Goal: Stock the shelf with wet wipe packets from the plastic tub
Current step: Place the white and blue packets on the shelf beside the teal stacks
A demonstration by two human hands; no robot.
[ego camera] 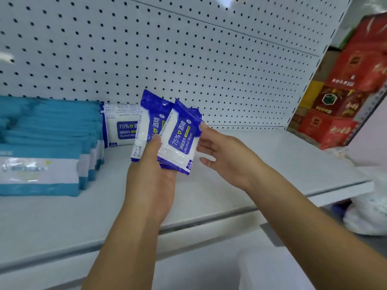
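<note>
My left hand [150, 181] grips a small stack of blue-and-white alcohol wipe packets above the white shelf [240, 185], thumb across their fronts. The front packet [181, 141] is fanned to the right of another packet [149, 120]. My right hand [219, 155] touches the right edge of the front packet with its fingertips, fingers nearly straight. A matching packet [121, 127] stands upright on the shelf against the pegboard, just left of the held ones. The plastic tub is not in view.
Teal-and-white wipe packs [48, 147] stand in rows on the shelf's left. White pegboard [188, 49] backs the shelf. Red boxes [343, 95] are stacked at the right end. A white plastic bag [368, 214] lies below the shelf at right.
</note>
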